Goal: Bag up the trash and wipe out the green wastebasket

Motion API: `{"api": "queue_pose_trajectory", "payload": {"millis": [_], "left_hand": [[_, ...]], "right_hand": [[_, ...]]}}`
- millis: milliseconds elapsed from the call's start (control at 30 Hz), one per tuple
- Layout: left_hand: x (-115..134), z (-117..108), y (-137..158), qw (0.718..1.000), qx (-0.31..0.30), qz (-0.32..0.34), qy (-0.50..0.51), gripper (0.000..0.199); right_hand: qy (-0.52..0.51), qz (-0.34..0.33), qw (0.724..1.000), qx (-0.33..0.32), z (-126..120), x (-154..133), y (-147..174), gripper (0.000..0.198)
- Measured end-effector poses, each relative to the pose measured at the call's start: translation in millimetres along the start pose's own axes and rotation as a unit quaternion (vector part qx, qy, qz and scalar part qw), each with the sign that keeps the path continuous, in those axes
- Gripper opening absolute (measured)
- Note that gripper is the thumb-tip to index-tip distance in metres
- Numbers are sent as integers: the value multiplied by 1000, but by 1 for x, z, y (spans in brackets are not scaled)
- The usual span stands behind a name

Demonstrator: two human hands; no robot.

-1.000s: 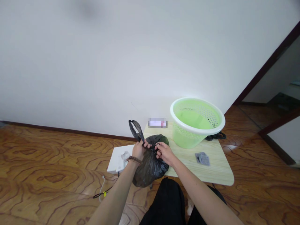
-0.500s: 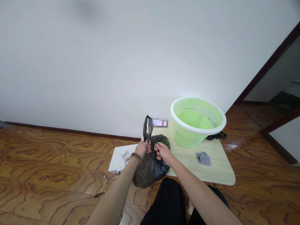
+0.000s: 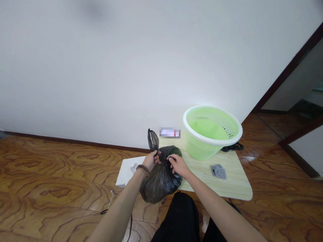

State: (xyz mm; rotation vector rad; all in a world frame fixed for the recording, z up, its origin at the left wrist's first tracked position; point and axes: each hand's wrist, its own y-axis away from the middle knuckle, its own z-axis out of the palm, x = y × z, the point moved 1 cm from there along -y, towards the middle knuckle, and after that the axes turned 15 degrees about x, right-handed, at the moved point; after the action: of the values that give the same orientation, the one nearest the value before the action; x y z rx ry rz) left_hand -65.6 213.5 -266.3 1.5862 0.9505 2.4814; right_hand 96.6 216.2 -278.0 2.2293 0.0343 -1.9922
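A full black plastic garbage bag rests at the left end of the small wood-topped table, its neck gathered and twisted. My left hand is closed on the bag's neck at the left, and a loop of the black plastic stands up above its fingers. My right hand pinches the plastic on the other side of the gathered neck. A bracelet circles my left wrist. Whether a knot lies between the hands is too small to tell.
On the table, right of the bag, stands a green basket with a white rim. A small grey packet lies in front of it, and black plastic behind. A blurred-out rectangular item is near the wall. A white box sits left.
My hands have moved slightly apart, the left one leftward and the right one a little rightward. The black loop has shifted left and leans over more.
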Motion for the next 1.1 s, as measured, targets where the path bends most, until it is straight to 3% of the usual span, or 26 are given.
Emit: {"api": "queue_pose_trajectory", "payload": {"millis": [100,200,433,767,933,1100], "left_hand": [[10,-3,12,998,-37,-41,31,21],[8,-5,21,996,-55,-32,56,19],[-13,0,25,995,-15,54,87,27],[-18,-2,-1,996,31,86,-10,30],[-17,2,-10,995,57,69,-55,23],[-5,6,-1,995,10,44,-90,19]], "right_hand": [[14,-16,1000,18,-6,-2,5,17],[-15,9,1000,15,-1,-4,9,18],[-175,110,978,-41,18,-11,18,21],[-180,132,975,2,25,0,3,13],[-65,71,995,1,20,2,-2,14],[104,-62,993,-12,-1,-11,2,19]]}}
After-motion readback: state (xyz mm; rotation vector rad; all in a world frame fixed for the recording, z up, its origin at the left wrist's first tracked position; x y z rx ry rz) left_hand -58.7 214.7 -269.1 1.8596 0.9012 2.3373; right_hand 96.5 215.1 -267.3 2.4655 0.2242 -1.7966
